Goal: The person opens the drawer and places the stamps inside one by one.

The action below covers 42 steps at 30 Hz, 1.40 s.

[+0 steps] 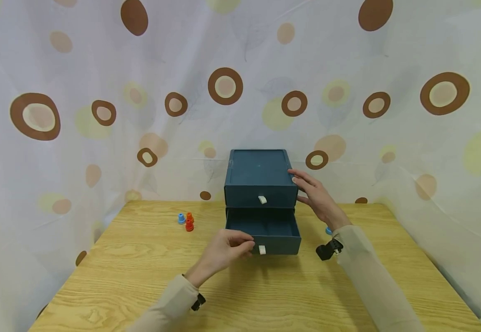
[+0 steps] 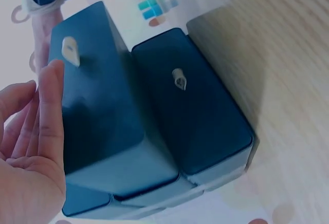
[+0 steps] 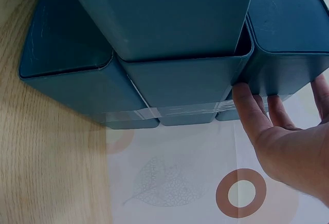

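Observation:
A dark blue drawer cabinet (image 1: pixel 259 168) stands on the table, its middle drawer (image 1: pixel 277 246) pulled out and the drawers above and below it closed. My left hand (image 1: pixel 224 249) is at the upper left of the open drawer's front, fingertips right at the rim. In the left wrist view its fingers (image 2: pixel 50 106) are fairly straight and overlap the drawer front, beside a cream pull tab (image 2: pixel 70 50). My right hand (image 1: pixel 317 198) rests against the cabinet's right side, fingers extended, with fingertips at the top edge. The right wrist view shows its fingers (image 3: pixel 252 112) touching the side wall.
Small blue (image 1: pixel 181 218) and red-orange plastic pieces (image 1: pixel 189 225) stand on the wooden table (image 1: pixel 141 267) to the left. Another blue piece (image 1: pixel 328 230) is partly hidden by my right wrist. A patterned curtain (image 1: pixel 257 55) hangs close behind the cabinet.

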### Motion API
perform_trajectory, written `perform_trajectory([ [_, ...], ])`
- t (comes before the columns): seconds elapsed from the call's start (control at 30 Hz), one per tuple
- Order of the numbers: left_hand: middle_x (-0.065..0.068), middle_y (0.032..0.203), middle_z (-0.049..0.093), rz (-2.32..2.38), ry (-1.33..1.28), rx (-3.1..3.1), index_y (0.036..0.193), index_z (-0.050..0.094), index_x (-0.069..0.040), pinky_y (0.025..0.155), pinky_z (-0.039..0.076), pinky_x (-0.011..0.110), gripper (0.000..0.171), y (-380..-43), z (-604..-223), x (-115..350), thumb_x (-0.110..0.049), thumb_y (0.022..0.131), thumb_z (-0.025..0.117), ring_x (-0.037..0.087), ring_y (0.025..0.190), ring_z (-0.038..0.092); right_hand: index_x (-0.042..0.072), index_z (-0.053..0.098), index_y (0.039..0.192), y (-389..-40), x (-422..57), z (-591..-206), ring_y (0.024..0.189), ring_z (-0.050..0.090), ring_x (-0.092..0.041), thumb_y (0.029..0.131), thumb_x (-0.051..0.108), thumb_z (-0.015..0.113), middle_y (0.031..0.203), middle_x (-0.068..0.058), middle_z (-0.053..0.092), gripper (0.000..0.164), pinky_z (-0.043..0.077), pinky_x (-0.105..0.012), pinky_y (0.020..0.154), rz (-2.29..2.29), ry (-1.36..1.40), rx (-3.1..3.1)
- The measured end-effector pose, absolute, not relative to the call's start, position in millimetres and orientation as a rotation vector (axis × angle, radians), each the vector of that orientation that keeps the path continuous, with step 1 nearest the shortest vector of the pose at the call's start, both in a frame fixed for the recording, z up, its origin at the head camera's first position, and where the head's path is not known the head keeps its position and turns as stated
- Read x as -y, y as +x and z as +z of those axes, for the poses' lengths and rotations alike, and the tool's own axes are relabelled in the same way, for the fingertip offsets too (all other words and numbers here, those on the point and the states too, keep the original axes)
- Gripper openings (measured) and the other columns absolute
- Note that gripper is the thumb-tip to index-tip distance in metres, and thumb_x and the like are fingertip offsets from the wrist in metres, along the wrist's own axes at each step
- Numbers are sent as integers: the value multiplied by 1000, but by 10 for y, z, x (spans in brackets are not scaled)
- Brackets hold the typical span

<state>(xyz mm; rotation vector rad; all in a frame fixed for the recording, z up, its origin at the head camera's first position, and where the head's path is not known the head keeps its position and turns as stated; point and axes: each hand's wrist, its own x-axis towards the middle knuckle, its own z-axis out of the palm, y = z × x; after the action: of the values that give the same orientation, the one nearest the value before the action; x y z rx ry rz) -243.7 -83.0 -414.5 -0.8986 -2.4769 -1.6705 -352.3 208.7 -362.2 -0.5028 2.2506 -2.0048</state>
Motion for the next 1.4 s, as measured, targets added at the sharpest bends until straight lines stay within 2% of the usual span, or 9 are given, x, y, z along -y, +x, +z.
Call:
perform_trajectory([
  [0.13, 11, 85, 74, -1650, -893, 2417, 98, 76, -4, 64, 60, 38, 13, -2444, -4083, 908, -13, 93, 69, 26, 68, 72, 18, 33, 154, -3526, -2091, -3611, 151, 13, -35, 104, 41, 44, 165, -6, 12, 56, 21, -62, 116, -2005, -509, -2259],
  [0.37, 8, 76, 71, -1619, -813, 2383, 95, 77, -7, 51, 56, 28, 12, -2481, -4032, 1036, -16, 93, 69, 18, 54, 64, 19, 34, 154, -3533, -2092, -3612, 151, 13, -34, 104, 42, 45, 165, -5, 13, 56, 21, -62, 117, -2013, -491, -2247],
  [0.57, 15, 70, 69, -1672, -698, 2344, 96, 76, -3, 44, 51, 25, 14, -2559, -4080, 1141, -15, 92, 70, 29, 48, 60, 19, 33, 154, -3544, -2096, -3638, 151, 13, -34, 104, 43, 45, 165, -5, 15, 57, 20, -62, 117, -2006, -489, -2252],
  [0.77, 15, 65, 67, -1682, -631, 2320, 97, 76, -6, 42, 49, 24, 14, -2622, -4088, 1224, -18, 90, 72, 27, 45, 58, 19, 33, 154, -3552, -2102, -3653, 151, 13, -34, 104, 42, 45, 165, -5, 14, 57, 21, -62, 117, -2002, -468, -2255],
  [1.0, 17, 63, 65, -1626, -592, 2334, 100, 77, -5, 39, 36, 21, 18, -2720, -4097, 1351, -19, 92, 70, 13, 40, 47, 18, 33, 154, -3550, -2097, -3639, 151, 13, -34, 104, 43, 45, 165, -5, 14, 57, 21, -62, 117, -2003, -488, -2254],
  [1.23, 5, 58, 64, -1537, -515, 2303, 97, 78, -14, 42, 29, 21, 14, -2825, -4208, 1535, -24, 91, 72, 12, 44, 46, 19, 34, 154, -3561, -2082, -3650, 151, 14, -35, 104, 43, 45, 165, -5, 14, 57, 21, -62, 116, -1997, -493, -2261],
  [1.4, 10, 59, 64, -1548, -413, 2333, 96, 78, -14, 41, 28, 22, 13, -2920, -4278, 1641, -25, 91, 71, 13, 41, 40, 19, 33, 154, -3555, -2097, -3653, 151, 14, -34, 103, 44, 45, 165, -4, 14, 57, 20, -62, 116, -2000, -487, -2260],
])
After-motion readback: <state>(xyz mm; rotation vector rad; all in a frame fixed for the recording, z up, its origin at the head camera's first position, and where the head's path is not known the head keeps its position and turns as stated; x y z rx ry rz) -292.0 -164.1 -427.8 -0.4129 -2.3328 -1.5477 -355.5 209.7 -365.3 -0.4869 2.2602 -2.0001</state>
